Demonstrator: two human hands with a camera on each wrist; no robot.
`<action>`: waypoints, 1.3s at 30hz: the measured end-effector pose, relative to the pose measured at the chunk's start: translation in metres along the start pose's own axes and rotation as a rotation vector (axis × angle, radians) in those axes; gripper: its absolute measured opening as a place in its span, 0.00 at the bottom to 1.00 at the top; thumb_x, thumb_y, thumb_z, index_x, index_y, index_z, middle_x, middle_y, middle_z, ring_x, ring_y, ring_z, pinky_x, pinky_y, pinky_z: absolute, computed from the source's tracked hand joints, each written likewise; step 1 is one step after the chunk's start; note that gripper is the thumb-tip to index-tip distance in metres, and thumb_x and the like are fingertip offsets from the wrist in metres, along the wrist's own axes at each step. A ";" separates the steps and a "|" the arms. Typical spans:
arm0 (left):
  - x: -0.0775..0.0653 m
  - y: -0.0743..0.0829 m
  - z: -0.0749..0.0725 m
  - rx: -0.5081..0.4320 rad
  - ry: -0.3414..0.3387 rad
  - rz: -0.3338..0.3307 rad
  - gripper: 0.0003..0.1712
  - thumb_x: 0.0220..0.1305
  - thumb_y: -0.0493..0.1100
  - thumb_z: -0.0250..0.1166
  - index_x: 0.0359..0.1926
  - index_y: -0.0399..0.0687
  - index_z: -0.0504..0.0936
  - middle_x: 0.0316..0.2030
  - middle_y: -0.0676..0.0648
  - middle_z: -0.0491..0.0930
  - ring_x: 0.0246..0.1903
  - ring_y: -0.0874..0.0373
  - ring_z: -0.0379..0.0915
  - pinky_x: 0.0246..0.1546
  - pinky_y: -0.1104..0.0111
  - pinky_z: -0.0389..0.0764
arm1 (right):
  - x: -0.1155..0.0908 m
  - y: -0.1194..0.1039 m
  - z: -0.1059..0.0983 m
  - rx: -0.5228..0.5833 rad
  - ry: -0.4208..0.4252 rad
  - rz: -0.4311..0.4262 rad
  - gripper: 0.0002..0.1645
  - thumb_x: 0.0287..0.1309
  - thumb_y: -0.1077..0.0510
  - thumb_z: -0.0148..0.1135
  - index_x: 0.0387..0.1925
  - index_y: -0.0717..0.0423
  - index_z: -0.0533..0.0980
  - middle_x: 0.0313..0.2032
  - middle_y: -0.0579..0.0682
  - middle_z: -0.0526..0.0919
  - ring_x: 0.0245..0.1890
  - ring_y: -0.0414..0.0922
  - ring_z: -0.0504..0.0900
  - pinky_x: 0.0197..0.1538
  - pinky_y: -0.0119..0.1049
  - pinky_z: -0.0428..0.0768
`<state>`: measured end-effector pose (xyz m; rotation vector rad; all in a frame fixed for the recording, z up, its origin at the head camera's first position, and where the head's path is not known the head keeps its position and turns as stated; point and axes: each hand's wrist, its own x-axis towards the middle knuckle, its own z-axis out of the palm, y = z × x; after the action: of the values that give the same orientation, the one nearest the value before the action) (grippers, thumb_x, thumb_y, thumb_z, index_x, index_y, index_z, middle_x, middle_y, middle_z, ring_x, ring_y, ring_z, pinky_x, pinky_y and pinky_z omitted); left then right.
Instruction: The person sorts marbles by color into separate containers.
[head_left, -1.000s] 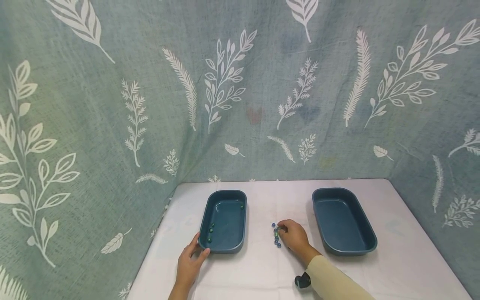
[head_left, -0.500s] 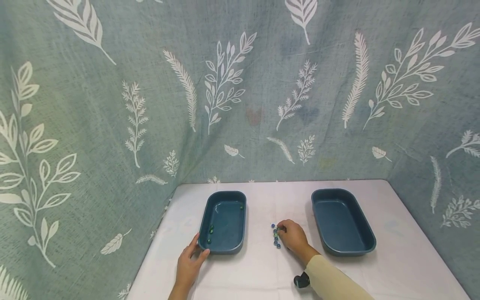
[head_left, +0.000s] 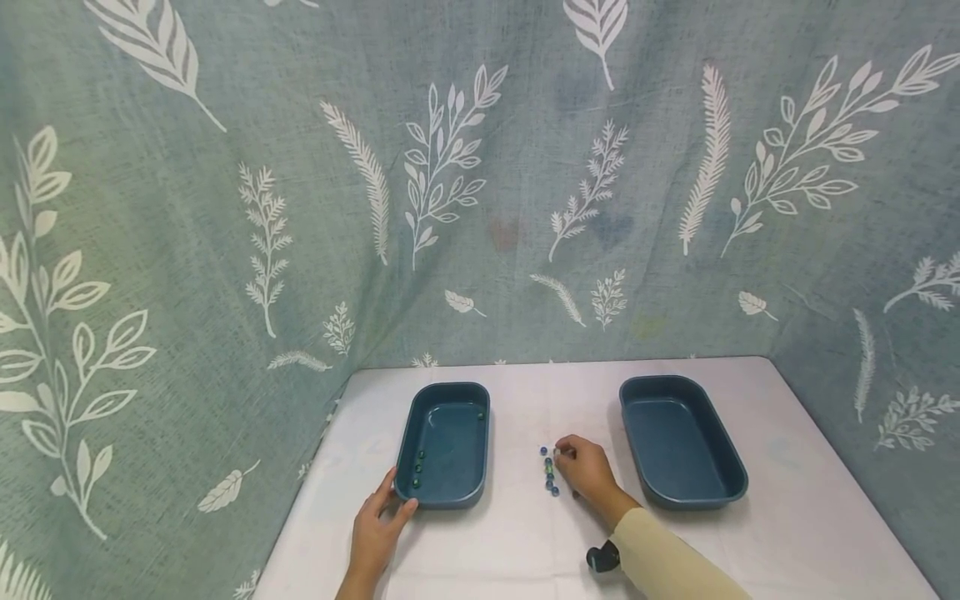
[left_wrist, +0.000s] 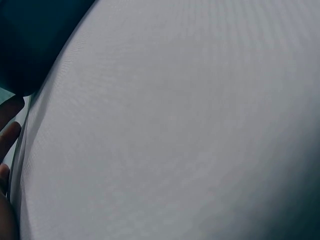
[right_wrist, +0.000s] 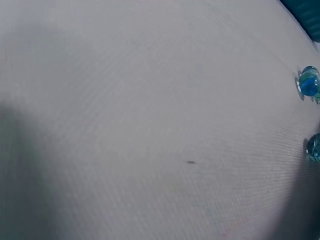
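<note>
My left hand rests at the near left corner of the left blue tray, thumb on the near rim and fingers along the left side. Several green marbles lie inside that tray, most along its left side. To its right, my right hand is low over the white cloth, thumb and index fingertips together on a small marble, mostly hidden by them. Beside these fingertips runs a short row of blue and green marbles. At the right wrist view's edge are a blue-green marble and a darker marble.
A second blue tray stands to the right of my right hand, with no marbles visible in it. White cloth covers the table. A leaf-patterned curtain closes off the back and sides.
My right hand has lifted slightly away from the row of marbles. A dark spot now shows beneath it. Marbles at the left tray's side have rolled a little apart; my left hand stays put.
</note>
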<state>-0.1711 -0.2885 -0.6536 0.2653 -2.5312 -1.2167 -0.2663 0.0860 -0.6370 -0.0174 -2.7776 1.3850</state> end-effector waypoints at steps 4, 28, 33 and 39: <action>0.000 -0.001 -0.001 0.000 0.000 0.001 0.42 0.54 0.59 0.73 0.69 0.60 0.69 0.49 0.43 0.82 0.56 0.45 0.72 0.58 0.50 0.72 | 0.000 -0.004 -0.002 0.052 -0.001 0.027 0.07 0.57 0.61 0.67 0.38 0.49 0.81 0.34 0.43 0.80 0.32 0.42 0.74 0.35 0.37 0.76; -0.004 0.001 -0.005 -0.023 -0.006 0.002 0.42 0.54 0.57 0.74 0.69 0.58 0.70 0.48 0.42 0.82 0.55 0.45 0.72 0.57 0.49 0.72 | -0.001 -0.036 0.006 0.117 -0.027 -0.106 0.07 0.56 0.58 0.70 0.37 0.49 0.81 0.31 0.41 0.79 0.30 0.42 0.74 0.30 0.35 0.74; -0.003 0.001 -0.003 -0.033 -0.007 -0.010 0.42 0.54 0.58 0.73 0.69 0.58 0.70 0.49 0.41 0.81 0.56 0.44 0.72 0.58 0.50 0.71 | 0.000 -0.041 0.012 0.115 -0.031 -0.160 0.09 0.56 0.59 0.70 0.40 0.51 0.82 0.34 0.41 0.80 0.30 0.40 0.74 0.28 0.33 0.75; -0.001 0.004 -0.002 -0.013 -0.027 -0.040 0.42 0.55 0.61 0.71 0.70 0.61 0.68 0.51 0.42 0.80 0.55 0.45 0.72 0.58 0.49 0.71 | -0.002 -0.045 0.019 0.111 -0.036 -0.208 0.15 0.57 0.60 0.69 0.47 0.57 0.82 0.36 0.42 0.82 0.30 0.39 0.75 0.29 0.33 0.76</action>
<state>-0.1697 -0.2869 -0.6495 0.3002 -2.5520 -1.2591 -0.2651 0.0436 -0.6131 0.2931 -2.6341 1.4943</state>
